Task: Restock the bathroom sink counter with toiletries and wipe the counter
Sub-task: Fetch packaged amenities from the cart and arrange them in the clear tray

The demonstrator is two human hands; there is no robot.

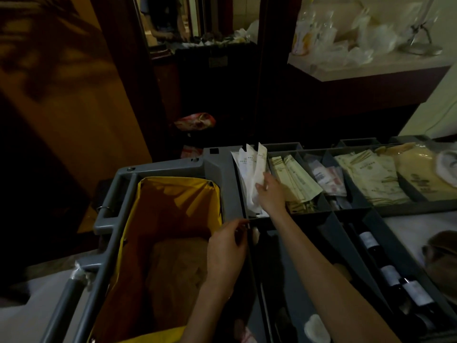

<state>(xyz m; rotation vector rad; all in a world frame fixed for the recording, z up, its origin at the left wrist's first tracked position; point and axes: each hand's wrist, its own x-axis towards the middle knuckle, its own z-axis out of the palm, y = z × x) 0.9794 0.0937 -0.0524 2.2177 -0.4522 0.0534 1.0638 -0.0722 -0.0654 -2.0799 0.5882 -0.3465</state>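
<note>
Had two bare arms stretched out from the bottom edge, over a grey plastic cart. Had the left hand curled round a thin dark rail, thumb and fingers pinching it, just between the big yellow cloth bag and the tray side. Had the right hand in the far-left box of the tray, among the long white paper packets. Seemed to hold a packet or two between thumb and fingers, with only a narrow gap; hard to be sure in such dim light. Found the packets standing on end, leaning a bit, tops poking above the box.

Had more things close by: cream packets with gold stripes in the next box over, and dark bottles with white labels lying lower down on the right. Saw the pale bathroom surface well apart, up at the top right, with crumpled clear plastic bags heaped on it. Looked like an early step: picking toiletries, nothing carried over yet, no wiping yet.

Needed a firm pinch near the middle of the packets, against bending and slipping. Needed a straight lift up, to leave the other packets in their box. Helped to steady the cart with the left hand. Best to take enough in one go and check the count before turning to the surface.
</note>
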